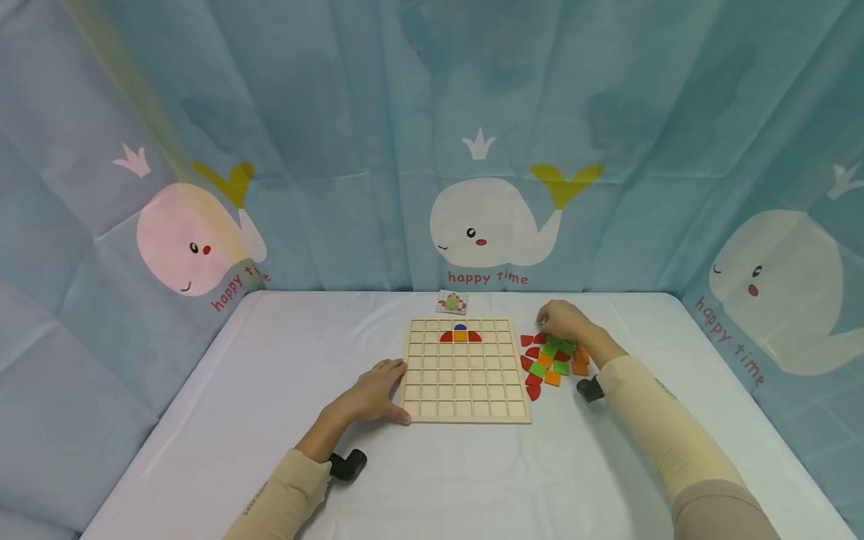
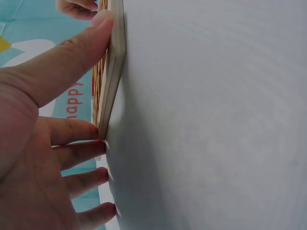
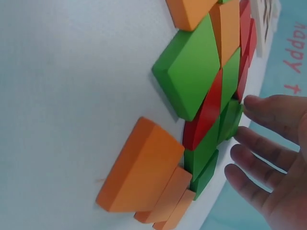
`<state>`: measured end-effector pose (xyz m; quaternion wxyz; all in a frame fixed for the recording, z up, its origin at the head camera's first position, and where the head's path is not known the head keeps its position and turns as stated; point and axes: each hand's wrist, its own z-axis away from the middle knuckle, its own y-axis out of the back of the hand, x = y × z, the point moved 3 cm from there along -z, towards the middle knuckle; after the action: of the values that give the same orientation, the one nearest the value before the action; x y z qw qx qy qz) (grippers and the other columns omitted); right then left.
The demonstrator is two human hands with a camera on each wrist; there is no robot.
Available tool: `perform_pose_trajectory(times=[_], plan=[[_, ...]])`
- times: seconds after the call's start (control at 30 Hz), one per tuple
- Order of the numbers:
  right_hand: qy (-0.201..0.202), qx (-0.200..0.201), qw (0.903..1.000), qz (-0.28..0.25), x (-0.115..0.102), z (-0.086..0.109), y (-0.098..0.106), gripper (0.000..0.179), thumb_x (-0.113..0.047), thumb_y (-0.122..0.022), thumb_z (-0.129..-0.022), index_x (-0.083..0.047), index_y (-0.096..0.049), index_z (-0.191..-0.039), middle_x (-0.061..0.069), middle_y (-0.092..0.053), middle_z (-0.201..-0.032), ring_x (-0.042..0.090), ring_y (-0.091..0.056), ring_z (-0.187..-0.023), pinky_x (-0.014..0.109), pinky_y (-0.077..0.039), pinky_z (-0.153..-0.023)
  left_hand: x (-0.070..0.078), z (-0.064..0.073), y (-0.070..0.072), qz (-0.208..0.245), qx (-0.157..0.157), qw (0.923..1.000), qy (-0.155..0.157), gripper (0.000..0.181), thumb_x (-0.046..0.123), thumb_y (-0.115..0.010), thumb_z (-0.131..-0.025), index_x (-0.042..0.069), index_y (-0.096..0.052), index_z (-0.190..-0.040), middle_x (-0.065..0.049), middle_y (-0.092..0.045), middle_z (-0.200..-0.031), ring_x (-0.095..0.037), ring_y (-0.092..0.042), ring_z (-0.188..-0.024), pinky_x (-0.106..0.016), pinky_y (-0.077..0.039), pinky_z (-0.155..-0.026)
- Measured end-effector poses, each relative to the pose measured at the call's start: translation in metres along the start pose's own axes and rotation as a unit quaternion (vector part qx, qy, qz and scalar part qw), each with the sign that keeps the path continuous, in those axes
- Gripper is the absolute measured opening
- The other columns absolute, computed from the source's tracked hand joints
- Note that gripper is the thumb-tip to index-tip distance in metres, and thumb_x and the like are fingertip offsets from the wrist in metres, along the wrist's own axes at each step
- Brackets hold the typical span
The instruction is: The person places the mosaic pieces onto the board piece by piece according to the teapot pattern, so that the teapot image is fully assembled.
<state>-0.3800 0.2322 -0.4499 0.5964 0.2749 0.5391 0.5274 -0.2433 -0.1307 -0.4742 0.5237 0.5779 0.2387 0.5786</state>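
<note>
Pale wooden grid board [image 1: 462, 377] lies flat on a white tablecloth [image 1: 472, 480], with four pieces set in its far cells. An orange square [image 1: 460, 337] sits in the second row from the far edge, a red quarter-round [image 1: 446, 337] on its left and a matching one [image 1: 475, 337] on its right; a blue half-round [image 1: 460, 327] is in the cell just beyond it. Past the far edge, near its middle, lies a small pattern card [image 1: 452, 302].

Along the board's left side rests the left hand [image 1: 373, 394], fingers straight and spread, thumb on the near left corner; it steadies the edge without curling round it.

To the right of the board spreads a loose cluster of tiles: red curved pieces [image 1: 533, 391], green squares [image 1: 537, 368] and orange squares [image 1: 552, 378], many touching or overlapping. At the far side of this cluster is the right hand [image 1: 568, 320]. Its wrist view shows the fingers loosely bent and apart, thumb clear of them, beside some green tiles [image 3: 230, 120]; no piece shows in the grasp, and whether the fingertips touch those tiles cannot be told.

Behind the table hangs a blue curtain [image 1: 364, 225] printed with white whales [image 1: 493, 217] and "happy time".
</note>
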Motion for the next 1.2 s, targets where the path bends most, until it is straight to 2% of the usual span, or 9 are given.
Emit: perform_pose_trajectory(times=[0.2,0.3,0.47,1.0,1.2], plan=[[-0.001,-0.005,1.0000,0.000,0.005,0.001,0.003,0.024,-0.010,-0.062,-0.091,0.001,-0.070,-0.111,0.020,-0.068,-0.115,0.027,-0.059,-0.090,0.044,-0.054,-0.092,0.000,-0.001,0.001,-0.003,-0.004,1.0000,0.000,0.104,0.038,-0.088,-0.067,0.001,-0.036,-0.149,-0.017,-0.034,-0.157,-0.039,-0.025,-0.147,-0.058,-0.025,-0.117],[-0.013,-0.004,0.9999,-0.008,0.008,0.002,0.004,0.024,-0.010,-0.061,-0.091,0.000,-0.070,-0.111,0.019,-0.068,-0.114,0.026,-0.059,-0.089,0.043,-0.055,-0.091,0.001,-0.001,0.001,-0.001,-0.005,1.0000,-0.002,0.104,0.038,-0.088,-0.067,0.000,-0.036,-0.149,-0.017,-0.033,-0.157,-0.040,-0.025,-0.147,-0.059,-0.025,-0.117],[-0.028,0.001,0.9994,-0.021,0.014,0.004,0.005,0.022,-0.013,-0.063,-0.092,-0.001,-0.070,-0.109,0.019,-0.068,-0.113,0.025,-0.060,-0.088,0.041,-0.057,-0.089,0.001,0.000,0.001,0.002,-0.006,1.0000,-0.005,0.104,0.037,-0.088,-0.067,-0.001,-0.036,-0.148,-0.018,-0.034,-0.156,-0.041,-0.025,-0.147,-0.059,-0.026,-0.116],[-0.041,0.001,0.9989,-0.023,0.023,-0.003,0.007,0.026,-0.019,-0.064,-0.093,-0.001,-0.070,-0.112,0.016,-0.069,-0.107,0.023,-0.060,-0.083,0.036,-0.058,-0.084,0.001,0.001,0.005,0.007,-0.013,0.9999,-0.008,0.103,0.036,-0.087,-0.069,-0.002,-0.033,-0.149,-0.019,-0.031,-0.158,-0.042,-0.022,-0.148,-0.060,-0.024,-0.117],[-0.048,-0.003,0.9982,-0.037,0.024,-0.001,0.006,0.030,-0.023,-0.066,-0.092,0.000,-0.069,-0.113,0.016,-0.068,-0.107,0.024,-0.060,-0.086,0.037,-0.057,-0.086,0.001,0.000,0.004,0.008,-0.015,0.9998,-0.006,0.104,0.036,-0.087,-0.069,-0.001,-0.033,-0.150,-0.018,-0.031,-0.158,-0.041,-0.022,-0.148,-0.059,-0.023,-0.117]])
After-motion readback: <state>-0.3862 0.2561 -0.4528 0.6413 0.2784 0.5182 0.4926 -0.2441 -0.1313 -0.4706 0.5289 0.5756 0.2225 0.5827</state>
